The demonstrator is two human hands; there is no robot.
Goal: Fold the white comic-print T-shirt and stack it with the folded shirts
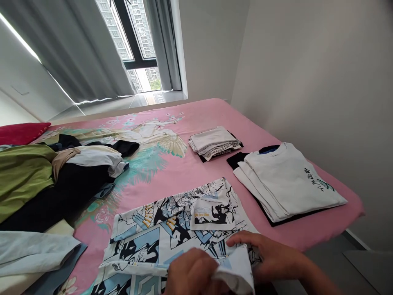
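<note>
Hands first, and there are two of them low at the near edge of the pink printed bedsheet [190, 168]: the left hand [192, 272] and the right hand [270, 256], both curled shut on one garment, the white, blue and black comic-print shirt [172, 229]. It lies spread flat on the sheet, stretching away from the hands toward the middle, while its near corner is bunched up between the two fists, the left pinching a fold of cloth, the right with fingers laid over the hem just beside it. Count the piles now: two folded stacks beyond the shirt on the sheet's right side, one stack of white T-shirts [288, 184] on dark ones, and farther off one smaller stack of grey and white folded cloths [215, 143]. One loose heap of unfolded green, black and white clothes [52, 176] sprawls on the sheet's left side, well apart from both hands.
</note>
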